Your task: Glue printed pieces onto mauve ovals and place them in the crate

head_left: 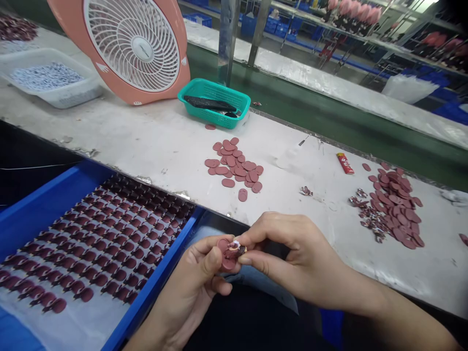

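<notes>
In front of the table edge, my left hand (203, 273) is closed on reddish-brown oval discs (228, 263), gripped between thumb and fingers. My right hand (292, 253) pinches a small dark and white figurine piece (237, 249) against them; whether it is joined to a disc I cannot tell. Beyond my hands, a loose spread of the same oval discs (239, 170) lies on the table. A bigger heap of discs (398, 209) lies at the right, with small figurine pieces (375, 222) beside it.
A blue crate (185, 243) at the left holds rows of small figures on discs. On the white table (164, 141) stand an orange fan (179, 48), a green basket (204, 116) with dark objects, a white tub (75, 100) of small pieces, and a red lighter-like item (345, 164).
</notes>
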Demonstrator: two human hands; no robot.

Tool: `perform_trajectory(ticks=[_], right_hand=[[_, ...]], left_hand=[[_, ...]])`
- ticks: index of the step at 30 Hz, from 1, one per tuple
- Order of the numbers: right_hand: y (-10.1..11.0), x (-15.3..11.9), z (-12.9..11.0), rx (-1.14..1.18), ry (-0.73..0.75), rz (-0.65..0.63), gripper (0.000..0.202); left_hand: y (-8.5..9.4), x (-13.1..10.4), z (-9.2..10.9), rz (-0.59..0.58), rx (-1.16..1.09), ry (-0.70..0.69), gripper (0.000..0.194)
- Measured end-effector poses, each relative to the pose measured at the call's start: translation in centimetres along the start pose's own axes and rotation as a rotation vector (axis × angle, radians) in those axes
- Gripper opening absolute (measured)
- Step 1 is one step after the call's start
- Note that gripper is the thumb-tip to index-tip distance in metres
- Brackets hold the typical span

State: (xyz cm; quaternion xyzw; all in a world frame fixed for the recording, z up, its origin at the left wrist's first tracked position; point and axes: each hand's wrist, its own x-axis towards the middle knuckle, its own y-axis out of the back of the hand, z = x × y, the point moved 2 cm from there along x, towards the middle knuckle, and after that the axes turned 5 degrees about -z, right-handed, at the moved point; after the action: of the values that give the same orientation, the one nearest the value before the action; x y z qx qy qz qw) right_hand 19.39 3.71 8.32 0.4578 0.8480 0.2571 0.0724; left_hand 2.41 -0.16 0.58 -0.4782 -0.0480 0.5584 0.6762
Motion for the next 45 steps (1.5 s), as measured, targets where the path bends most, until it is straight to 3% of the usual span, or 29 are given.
perform_trajectory(ticks=[8,20,35,45], right_hand=[[-0.1,0.5,0.8,0.128,-0.138,-0.068,0.003],[0.3,0.9,0.9,0.122,-0.144,-0.116,0.004],[0.5,0.5,0.0,-0.005,0.014,-0.12,0.012],[0.8,0.1,-1.2,-0.073,0.097,-0.152,0.016]], left_hand=[[-0.4,0.1,-0.2,0.044,-0.068,0.057,0.028],[-0.3,0.4,-0.1,0.078,-0.087,0.105,0.029],[-0.1,0.3,0.0,0.045,-0.049,0.061,0.035],[-1.4,-0.7,0.5,0.049,-0.065,0.023,0.032]])
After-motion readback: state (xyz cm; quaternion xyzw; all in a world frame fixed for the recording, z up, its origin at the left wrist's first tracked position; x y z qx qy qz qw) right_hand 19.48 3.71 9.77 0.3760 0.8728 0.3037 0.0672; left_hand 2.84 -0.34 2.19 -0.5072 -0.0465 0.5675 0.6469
